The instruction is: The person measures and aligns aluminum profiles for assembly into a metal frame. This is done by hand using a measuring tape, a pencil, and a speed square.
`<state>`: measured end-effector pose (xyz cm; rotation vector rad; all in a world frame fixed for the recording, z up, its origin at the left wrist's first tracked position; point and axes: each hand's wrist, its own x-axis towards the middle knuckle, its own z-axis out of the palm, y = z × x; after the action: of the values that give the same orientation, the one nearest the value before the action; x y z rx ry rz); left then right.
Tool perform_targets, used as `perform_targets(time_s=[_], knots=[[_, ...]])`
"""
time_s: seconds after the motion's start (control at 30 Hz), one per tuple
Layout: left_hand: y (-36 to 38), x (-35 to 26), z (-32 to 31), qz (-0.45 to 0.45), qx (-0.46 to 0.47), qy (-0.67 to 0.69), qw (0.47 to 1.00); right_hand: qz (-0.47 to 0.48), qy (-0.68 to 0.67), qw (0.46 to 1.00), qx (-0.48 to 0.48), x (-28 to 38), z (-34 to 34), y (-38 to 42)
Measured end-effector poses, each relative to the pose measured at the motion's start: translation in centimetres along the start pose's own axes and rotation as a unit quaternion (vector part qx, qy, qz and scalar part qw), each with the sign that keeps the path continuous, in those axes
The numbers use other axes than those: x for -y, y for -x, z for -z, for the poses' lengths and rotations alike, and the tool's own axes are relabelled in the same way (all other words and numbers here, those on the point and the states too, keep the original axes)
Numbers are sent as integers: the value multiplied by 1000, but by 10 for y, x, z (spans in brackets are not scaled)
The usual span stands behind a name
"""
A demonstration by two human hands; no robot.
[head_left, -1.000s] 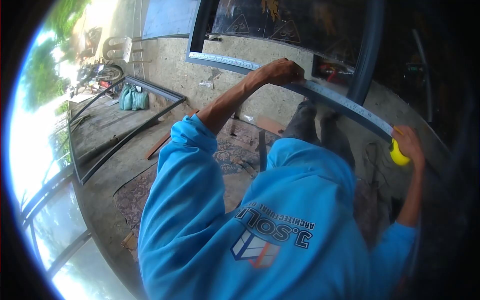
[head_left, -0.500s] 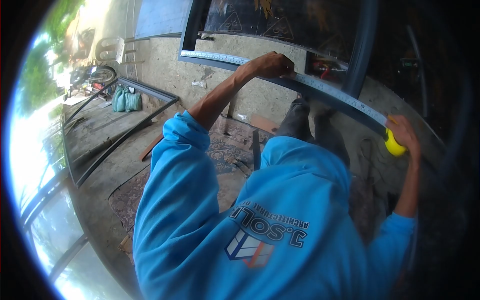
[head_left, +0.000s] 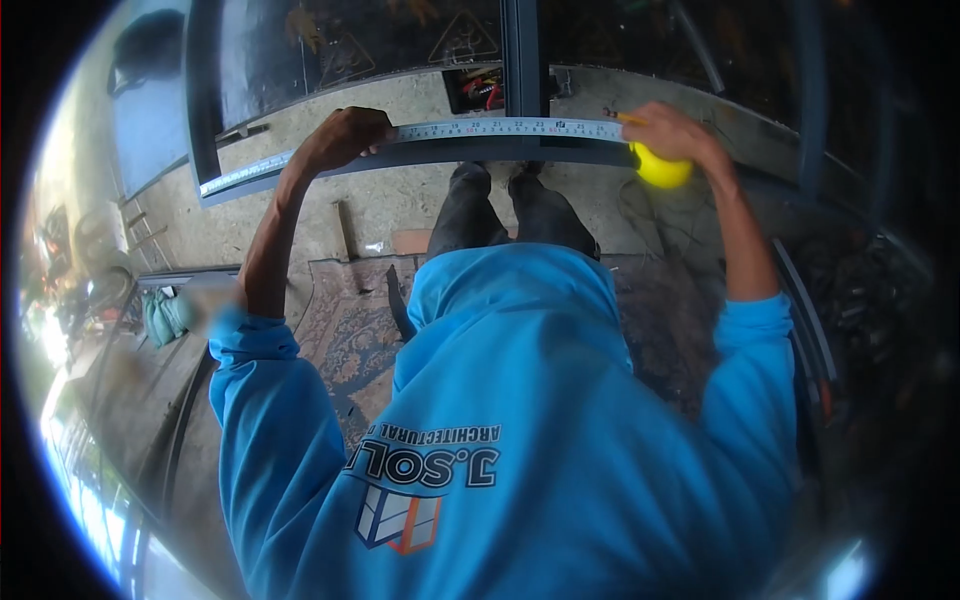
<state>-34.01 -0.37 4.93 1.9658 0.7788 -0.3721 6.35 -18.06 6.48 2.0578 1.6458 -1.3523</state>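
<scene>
Along a dark grey metal frame bar (head_left: 450, 155) lies the pulled-out blade of a tape measure (head_left: 500, 128), its markings facing up. My left hand (head_left: 348, 138) is closed over the blade and bar, left of the middle post; its fingertips are partly hidden. To the right of that post, my right hand (head_left: 675, 135) grips the yellow tape measure case (head_left: 660, 168). A pencil (head_left: 626, 118) sticks out from the same hand, pointing left. The blade's far left end (head_left: 207, 187) rests at the frame's corner.
Dark glass-like panels (head_left: 400, 40) stand beyond the bar. A tray with red-handled tools (head_left: 485, 92) sits behind it. A worn patterned rug (head_left: 345, 310) covers floor near my legs. A green bundle (head_left: 166, 316) and more frame pieces (head_left: 190, 278) lie at left.
My view has turned to the right, so the frame and both hands appear farther left and more level. Both hands still hold the tape measure along the bar.
</scene>
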Motion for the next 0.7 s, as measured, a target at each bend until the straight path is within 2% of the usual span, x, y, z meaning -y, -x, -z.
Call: perform_targets(time_s=[0.07, 0.13, 0.2, 0.43, 0.63, 0.7], knots=[[1, 2, 3, 63, 15, 14, 998, 29, -35, 999, -28, -5, -9, -13], [2, 2, 2, 71, 11, 15, 997, 51, -58, 997, -15, -13, -13, -21], [1, 4, 2, 55, 19, 21, 998, 23, -46, 999, 15, -7, -7, -17], [-2, 2, 5, 51, 39, 12, 998, 15, -54, 998, 8, -5, -9, -13], [-40, -6, -6, 50, 0, 63, 997, 32, -69, 997, 8, -11, -11, -17], [-68, -16, -18, -5, 58, 117, 991, 13, -59, 998, 20, -2, -6, -14]])
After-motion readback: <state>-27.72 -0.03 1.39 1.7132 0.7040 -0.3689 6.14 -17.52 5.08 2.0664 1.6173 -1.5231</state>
